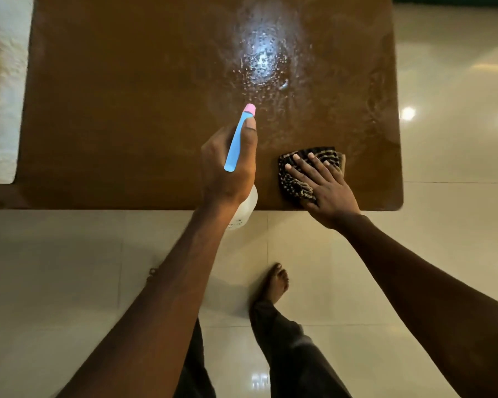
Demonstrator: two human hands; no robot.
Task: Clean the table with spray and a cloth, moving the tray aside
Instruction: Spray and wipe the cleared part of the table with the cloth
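Note:
A brown wooden table (127,110) fills the upper part of the head view. My left hand (227,170) grips a spray bottle (237,145) with a blue head and pink nozzle, held above the table's near edge and pointing away from me; its clear body shows below my wrist. Spray droplets (263,61) glisten on the tabletop beyond the nozzle. My right hand (325,185) lies flat, fingers spread, on a dark patterned cloth (296,173) near the table's front right corner. No tray is in view.
Glossy cream floor tiles (457,110) surround the table on the right and near side. My bare foot (273,285) and dark trouser leg stand just below the table edge. A pale textured surface (9,81) lies to the table's left.

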